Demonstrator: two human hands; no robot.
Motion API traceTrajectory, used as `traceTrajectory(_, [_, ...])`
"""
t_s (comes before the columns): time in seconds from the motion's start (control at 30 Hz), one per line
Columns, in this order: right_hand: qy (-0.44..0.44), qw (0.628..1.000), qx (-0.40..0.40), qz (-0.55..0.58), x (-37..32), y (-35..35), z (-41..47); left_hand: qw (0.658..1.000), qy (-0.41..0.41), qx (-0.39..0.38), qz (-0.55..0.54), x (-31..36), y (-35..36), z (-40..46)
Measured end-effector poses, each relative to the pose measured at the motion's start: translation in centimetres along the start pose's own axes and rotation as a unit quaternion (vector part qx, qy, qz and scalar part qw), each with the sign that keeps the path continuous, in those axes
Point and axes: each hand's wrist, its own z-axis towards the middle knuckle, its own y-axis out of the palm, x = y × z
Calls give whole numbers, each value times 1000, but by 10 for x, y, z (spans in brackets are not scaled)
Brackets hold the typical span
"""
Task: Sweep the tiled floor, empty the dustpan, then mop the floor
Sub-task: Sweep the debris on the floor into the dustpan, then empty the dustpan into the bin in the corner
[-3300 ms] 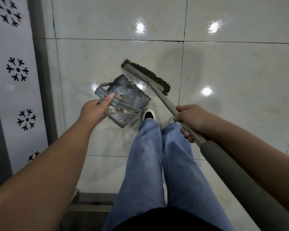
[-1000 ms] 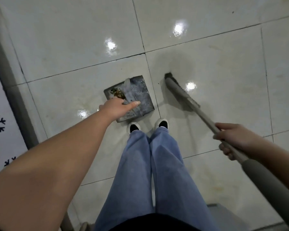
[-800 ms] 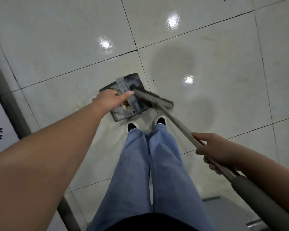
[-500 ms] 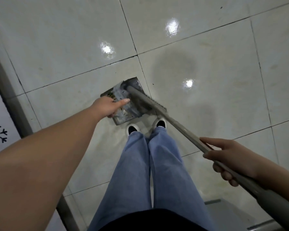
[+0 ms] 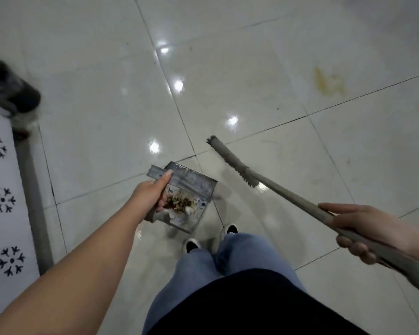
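Observation:
My left hand [image 5: 151,195] grips the strap handle of a grey metal dustpan [image 5: 190,189], which hangs tilted above the floor in front of my feet. Brown and pale debris [image 5: 180,204] lies inside it. My right hand [image 5: 358,227] grips the long grey handle of a broom [image 5: 283,194]. The broom head [image 5: 230,160] is to the right of the dustpan and apart from it, over the glossy white tiled floor [image 5: 107,93].
A yellowish stain [image 5: 328,81] marks the floor at the upper right. A white panel with black snowflake patterns [image 5: 3,201] and a grey frame post [image 5: 34,201] run along the left. A blurred black object [image 5: 12,90] sits at the upper left.
The broom head has come out of the dustpan and swung to the right. My left hand has lifted the dustpan off the floor, and the view has turned toward the stained tiles.

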Motion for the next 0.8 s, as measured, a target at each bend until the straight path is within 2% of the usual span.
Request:
traceTrajectory(0.13, [-38,998,9,48,-3,-8,-2,998,66,-3,9,47,-11,-11])
traceTrajectory(0.27, [-56,996,9,71,-21,-31,8,998,38,-15,-55,101,-12,-6])
traceTrajectory(0.5, [-42,988,6,151,-61,-88,30,996,72,51,-17,199,5,18])
traceTrajectory(0.8, [-35,978,24,205,-130,-132,63,992,113,46,4,304,21,51])
